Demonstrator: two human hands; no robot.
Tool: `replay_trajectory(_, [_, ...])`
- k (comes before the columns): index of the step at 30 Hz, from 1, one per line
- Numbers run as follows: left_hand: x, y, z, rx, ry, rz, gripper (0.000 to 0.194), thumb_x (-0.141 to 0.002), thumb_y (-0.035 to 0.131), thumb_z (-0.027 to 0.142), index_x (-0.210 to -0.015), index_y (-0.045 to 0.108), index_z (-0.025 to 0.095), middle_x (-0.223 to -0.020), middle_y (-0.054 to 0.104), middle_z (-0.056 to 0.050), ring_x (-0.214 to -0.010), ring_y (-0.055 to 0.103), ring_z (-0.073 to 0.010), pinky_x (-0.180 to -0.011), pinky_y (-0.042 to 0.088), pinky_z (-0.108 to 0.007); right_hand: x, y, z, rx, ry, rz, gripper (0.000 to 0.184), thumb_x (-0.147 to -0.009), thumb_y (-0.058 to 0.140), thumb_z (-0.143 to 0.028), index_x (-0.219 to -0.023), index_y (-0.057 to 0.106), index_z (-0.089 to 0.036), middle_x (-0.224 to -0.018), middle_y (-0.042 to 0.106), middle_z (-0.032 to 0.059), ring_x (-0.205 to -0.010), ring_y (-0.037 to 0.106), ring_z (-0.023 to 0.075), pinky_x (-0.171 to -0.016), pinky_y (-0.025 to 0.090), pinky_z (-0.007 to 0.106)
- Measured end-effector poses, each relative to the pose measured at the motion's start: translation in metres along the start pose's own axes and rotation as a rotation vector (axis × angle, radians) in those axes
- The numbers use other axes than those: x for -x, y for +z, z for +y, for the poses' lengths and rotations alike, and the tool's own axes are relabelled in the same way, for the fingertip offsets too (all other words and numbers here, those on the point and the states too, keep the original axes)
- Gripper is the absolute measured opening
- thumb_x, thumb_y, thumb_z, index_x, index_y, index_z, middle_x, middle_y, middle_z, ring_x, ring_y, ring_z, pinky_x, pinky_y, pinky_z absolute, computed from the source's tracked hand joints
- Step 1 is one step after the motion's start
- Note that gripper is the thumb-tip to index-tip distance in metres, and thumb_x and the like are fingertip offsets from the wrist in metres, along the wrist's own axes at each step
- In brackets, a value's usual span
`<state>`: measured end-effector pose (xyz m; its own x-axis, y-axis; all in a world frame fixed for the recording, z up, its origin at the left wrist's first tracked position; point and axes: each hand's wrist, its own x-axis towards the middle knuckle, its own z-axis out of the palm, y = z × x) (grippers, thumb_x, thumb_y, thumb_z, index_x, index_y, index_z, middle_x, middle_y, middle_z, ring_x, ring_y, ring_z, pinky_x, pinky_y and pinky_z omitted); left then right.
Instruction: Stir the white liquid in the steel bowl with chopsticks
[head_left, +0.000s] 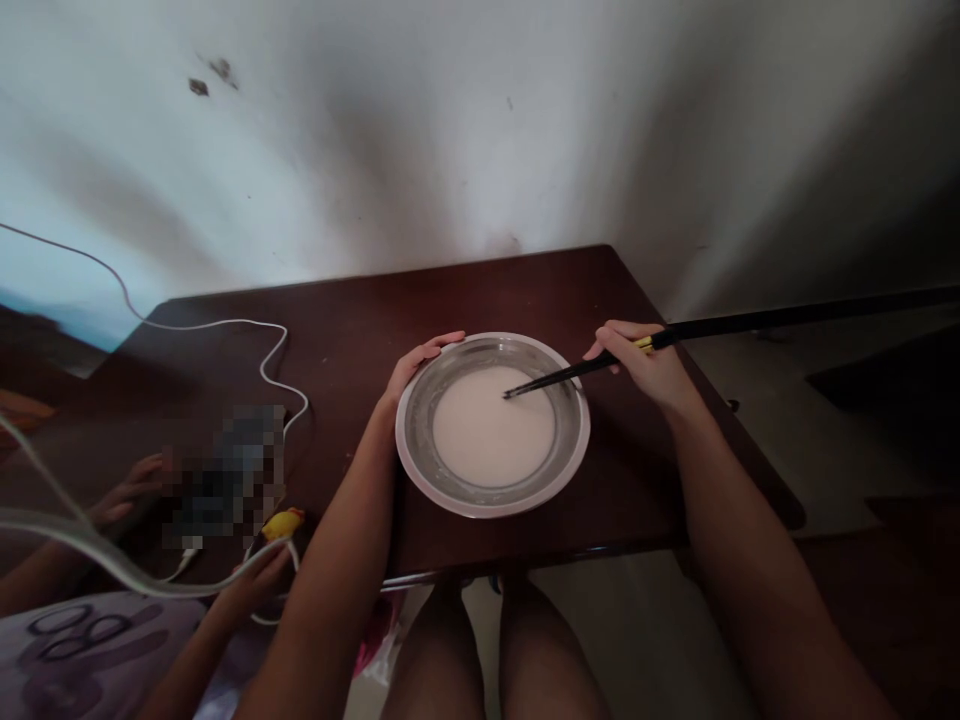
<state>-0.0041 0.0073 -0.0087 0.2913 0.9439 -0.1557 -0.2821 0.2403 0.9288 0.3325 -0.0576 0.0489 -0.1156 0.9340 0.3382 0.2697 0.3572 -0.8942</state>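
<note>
A metal bowl holding a pale white liquid sits on a dark brown wooden table. My left hand grips the bowl's far left rim, fingers curled over the edge. My right hand is closed on a pair of black chopsticks, held to the right of the bowl. Their tips reach into the liquid near its far side.
A white cable snakes over the table's left part. At the lower left another person's hands hold a blurred-out device, beside a small yellow object. A white wall stands behind the table. My knees show below its front edge.
</note>
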Motion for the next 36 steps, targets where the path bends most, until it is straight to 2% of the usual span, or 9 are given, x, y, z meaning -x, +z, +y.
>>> replay_trajectory(3, [0.000,0.000,0.001,-0.013,0.000,0.009,0.034,-0.075,0.073,0.032,-0.106,0.084,0.023,-0.118,0.083,-0.007,-0.124,0.070,-0.0330,-0.110,0.052,-0.038,0.001,0.003,-0.002,-0.020,-0.004,-0.093,0.039,-0.095,0.061,-0.038,-0.064,0.076,-0.020,-0.054,0.053,-0.0015,-0.053,0.045,0.0127,-0.055,0.032,0.030])
replay_trajectory(7, [0.001,0.002,0.001,-0.008,-0.006,0.015,0.033,-0.075,0.074,0.032,-0.106,0.083,0.023,-0.116,0.082,-0.007,-0.125,0.069,-0.0334,-0.112,0.050,-0.040,0.002,0.015,-0.001,0.017,-0.013,-0.213,0.026,-0.092,0.066,-0.036,-0.076,0.079,-0.020,-0.063,0.061,-0.0014,-0.057,0.050,0.0126,-0.056,0.033,0.029])
replay_trajectory(10, [0.002,0.003,0.001,0.006,0.004,0.010,0.035,-0.075,0.074,0.032,-0.107,0.084,0.021,-0.116,0.082,-0.008,-0.121,0.071,-0.0331,-0.112,0.050,-0.041,0.001,0.016,0.001,0.036,-0.026,-0.154,0.024,-0.091,0.068,-0.036,-0.077,0.079,-0.020,-0.065,0.063,-0.0010,-0.058,0.051,0.0128,-0.057,0.033,0.029])
replay_trajectory(15, [0.003,0.005,0.002,0.000,0.002,0.029,0.033,-0.074,0.074,0.032,-0.104,0.085,0.022,-0.117,0.082,-0.007,-0.121,0.071,-0.0327,-0.110,0.051,-0.039,0.000,0.003,-0.001,0.005,-0.015,-0.009,0.037,-0.095,0.061,-0.037,-0.065,0.076,-0.020,-0.054,0.055,-0.0014,-0.052,0.046,0.0124,-0.054,0.031,0.030])
replay_trajectory(18, [0.003,0.007,0.004,0.009,-0.006,0.032,0.034,-0.075,0.073,0.030,-0.105,0.084,0.020,-0.114,0.082,-0.008,-0.121,0.070,-0.0326,-0.110,0.051,-0.039,0.001,0.003,-0.004,-0.028,-0.005,-0.091,0.039,-0.094,0.060,-0.037,-0.063,0.075,-0.020,-0.054,0.054,-0.0016,-0.052,0.045,0.0122,-0.054,0.031,0.030])
replay_trajectory(23, [0.004,0.009,0.004,0.031,-0.008,0.038,0.035,-0.073,0.075,0.029,-0.105,0.084,0.019,-0.113,0.082,-0.007,-0.112,0.073,-0.0293,-0.105,0.053,-0.036,0.001,0.015,-0.003,0.025,-0.014,-0.222,0.026,-0.091,0.067,-0.037,-0.078,0.080,-0.019,-0.063,0.060,-0.0019,-0.058,0.049,0.0125,-0.056,0.032,0.030])
replay_trajectory(30, [0.003,0.006,0.004,0.010,-0.006,0.021,0.033,-0.073,0.073,0.030,-0.103,0.085,0.021,-0.113,0.083,-0.007,-0.112,0.073,-0.0300,-0.107,0.053,-0.038,0.000,0.005,0.001,0.018,-0.001,0.004,0.035,-0.094,0.062,-0.036,-0.067,0.077,-0.020,-0.053,0.053,-0.0021,-0.053,0.045,0.0127,-0.055,0.030,0.031])
replay_trajectory(33, [0.003,0.006,0.004,0.000,-0.009,0.022,0.033,-0.074,0.073,0.031,-0.104,0.085,0.022,-0.113,0.083,-0.006,-0.116,0.072,-0.0311,-0.110,0.052,-0.039,0.001,0.005,-0.002,-0.012,0.007,-0.072,0.039,-0.095,0.060,-0.037,-0.063,0.075,-0.021,-0.052,0.050,-0.0022,-0.052,0.043,0.0128,-0.055,0.031,0.031])
replay_trajectory(36, [0.003,0.006,0.003,0.001,-0.006,0.031,0.034,-0.074,0.074,0.032,-0.104,0.085,0.022,-0.113,0.083,-0.006,-0.117,0.072,-0.0321,-0.109,0.052,-0.039,0.002,0.011,-0.005,0.020,0.009,-0.200,0.031,-0.093,0.063,-0.037,-0.071,0.078,-0.021,-0.056,0.054,-0.0026,-0.055,0.046,0.0132,-0.056,0.032,0.030])
